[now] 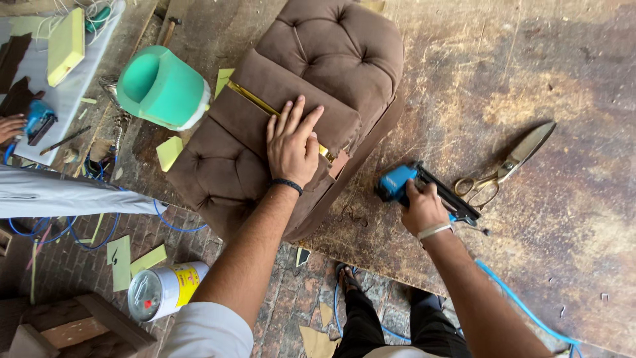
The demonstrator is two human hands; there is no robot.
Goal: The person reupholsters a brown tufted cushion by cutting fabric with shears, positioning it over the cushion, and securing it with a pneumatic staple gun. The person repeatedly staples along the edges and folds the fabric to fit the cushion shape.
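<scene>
The worn wooden worktable carries all items. On its left part lies a brown tufted upholstered seat piece, tilted, with one end overhanging the table edge above the brick floor. A brown fabric band with a yellow strip runs across the seat's middle.

The left hand lies flat on this band, fingers spread and extended, palm pressing the fabric; it grips nothing.

The right hand is closed around the handle of a blue pneumatic staple gun, which rests on the table just right of the seat. A blue air hose trails from it toward the person.

Large metal shears lie near the gun, blades together.

A green foam form stands left of the seat. A metal can lies on the floor.

At far left, another person's hand touches a second blue tool.
</scene>
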